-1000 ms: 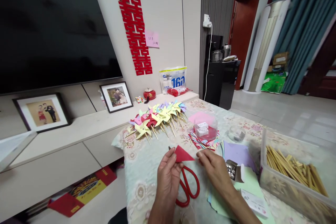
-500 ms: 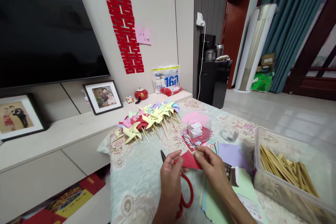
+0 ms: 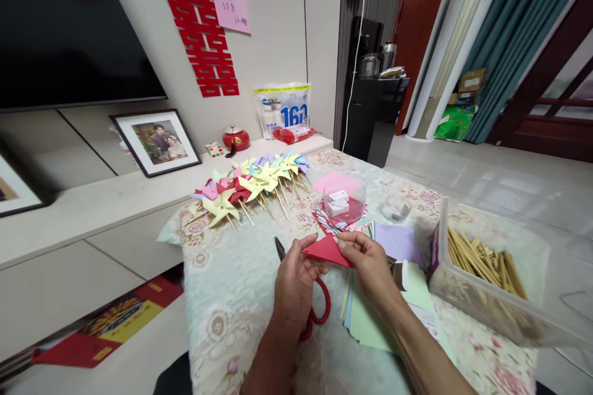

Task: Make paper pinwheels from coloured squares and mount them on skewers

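Two half-curled hands (image 3: 372,265) hold red paper (image 3: 328,252), the left (image 3: 295,284) apparently loosely.

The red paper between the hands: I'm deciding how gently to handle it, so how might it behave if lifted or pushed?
The red paper is probably very light: it looks thin, and the right hand merely pinches it. It seems fairly stiff for paper, since its visible part shows no clear sag. Pushed edge-on, such thin sheet would likely crease.
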`<state>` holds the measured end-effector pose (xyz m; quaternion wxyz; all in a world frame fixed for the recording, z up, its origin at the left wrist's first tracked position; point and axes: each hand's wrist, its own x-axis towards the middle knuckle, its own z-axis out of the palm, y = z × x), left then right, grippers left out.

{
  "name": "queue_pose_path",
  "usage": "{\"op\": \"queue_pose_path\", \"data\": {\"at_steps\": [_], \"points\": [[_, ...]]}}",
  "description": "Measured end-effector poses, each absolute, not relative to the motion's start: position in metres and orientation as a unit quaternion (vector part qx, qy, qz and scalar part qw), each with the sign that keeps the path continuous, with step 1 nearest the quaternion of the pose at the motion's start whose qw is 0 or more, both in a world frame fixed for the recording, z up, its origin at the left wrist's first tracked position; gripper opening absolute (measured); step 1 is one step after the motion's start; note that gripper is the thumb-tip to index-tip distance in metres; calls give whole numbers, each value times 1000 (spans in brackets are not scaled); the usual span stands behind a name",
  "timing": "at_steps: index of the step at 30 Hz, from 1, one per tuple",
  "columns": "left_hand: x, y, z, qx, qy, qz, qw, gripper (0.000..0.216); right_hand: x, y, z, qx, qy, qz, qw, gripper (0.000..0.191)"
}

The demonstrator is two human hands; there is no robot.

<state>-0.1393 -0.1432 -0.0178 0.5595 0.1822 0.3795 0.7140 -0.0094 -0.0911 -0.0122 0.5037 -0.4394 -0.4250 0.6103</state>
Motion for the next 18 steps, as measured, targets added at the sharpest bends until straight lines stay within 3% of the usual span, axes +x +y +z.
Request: {"op": "queue_pose_path", "data": {"at_steps": [10, 14, 18], "points": [[-137, -147, -16, 238, 369, 703, 560, 41, -12, -96, -5, -415, -351, 680, 493, 33], [-135, -145, -19, 243, 403, 699, 539, 47, -12, -98, -7, -411, -369, 688, 471, 32], [-135, -142, -24, 247, 425, 691, 530, 39, -13, -99, -9, -404, -406, 676, 463, 33]]}}
